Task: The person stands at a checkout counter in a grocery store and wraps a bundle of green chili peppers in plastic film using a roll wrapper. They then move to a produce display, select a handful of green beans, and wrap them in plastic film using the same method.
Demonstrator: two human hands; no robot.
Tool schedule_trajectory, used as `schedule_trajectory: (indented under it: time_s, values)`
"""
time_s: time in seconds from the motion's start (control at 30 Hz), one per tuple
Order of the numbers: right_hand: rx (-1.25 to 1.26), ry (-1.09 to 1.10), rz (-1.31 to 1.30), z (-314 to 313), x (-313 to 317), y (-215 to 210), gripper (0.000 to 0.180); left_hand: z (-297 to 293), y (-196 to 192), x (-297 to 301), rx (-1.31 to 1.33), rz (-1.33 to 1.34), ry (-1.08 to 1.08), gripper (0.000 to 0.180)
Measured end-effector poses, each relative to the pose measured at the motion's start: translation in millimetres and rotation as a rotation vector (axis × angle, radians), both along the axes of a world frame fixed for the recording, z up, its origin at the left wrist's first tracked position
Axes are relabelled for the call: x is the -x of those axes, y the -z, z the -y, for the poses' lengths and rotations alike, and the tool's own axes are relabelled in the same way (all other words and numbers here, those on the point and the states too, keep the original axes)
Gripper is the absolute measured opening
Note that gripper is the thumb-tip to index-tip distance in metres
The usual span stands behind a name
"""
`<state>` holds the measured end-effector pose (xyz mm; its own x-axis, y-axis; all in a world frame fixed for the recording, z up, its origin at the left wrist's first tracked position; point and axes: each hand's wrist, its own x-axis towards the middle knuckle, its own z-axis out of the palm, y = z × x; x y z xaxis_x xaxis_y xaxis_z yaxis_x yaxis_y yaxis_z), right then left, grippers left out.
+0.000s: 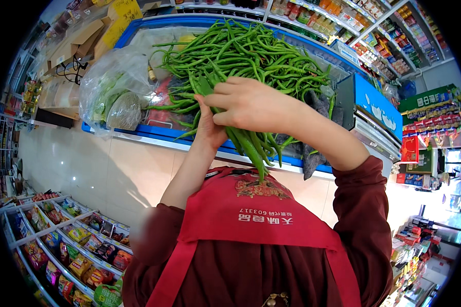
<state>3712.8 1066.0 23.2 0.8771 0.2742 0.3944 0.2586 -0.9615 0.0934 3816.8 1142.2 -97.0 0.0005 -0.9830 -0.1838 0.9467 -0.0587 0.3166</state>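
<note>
A bunch of long green chili peppers [253, 148] is held upright in front of my apron, its lower ends hanging over the edge of the blue-framed counter. My left hand [211, 128] is closed around the bunch from the left, thumb pointing up. Across its top, my right hand [241, 102] curls its fingers, pressed against a flat green piece [206, 86] that I cannot make out clearly. Just beyond both hands lies a big heap of loose green chili peppers [241, 51]. Parts of the bunch are hidden behind my fingers.
Left of the heap is a clear plastic bag [112, 77] with leafy greens. A blue-and-white box [376, 110] stands at the counter's right, near dark grey cloth [312, 158]. Cardboard boxes [82, 43] are at far left; snack shelves [77, 245] stand lower left.
</note>
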Motion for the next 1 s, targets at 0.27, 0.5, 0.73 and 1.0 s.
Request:
schedule_trajectory:
  time_s: [0.27,0.5,0.73,1.0]
  values:
    - [-0.024,-0.036,-0.060,3,-17,41,0.016,-2,13,-4,-0.044,0.002,-0.098,0.082]
    - [-0.294,0.352,-0.033,-26,21,33,0.025,6,26,-4,0.099,-0.079,-0.097,0.088]
    - [-0.230,0.550,-0.054,-53,32,56,0.040,11,27,0,0.138,-0.038,-0.083,0.086]
    - [-0.578,0.500,0.143,-55,46,65,0.024,12,39,-3,0.024,-0.004,-0.129,0.061]
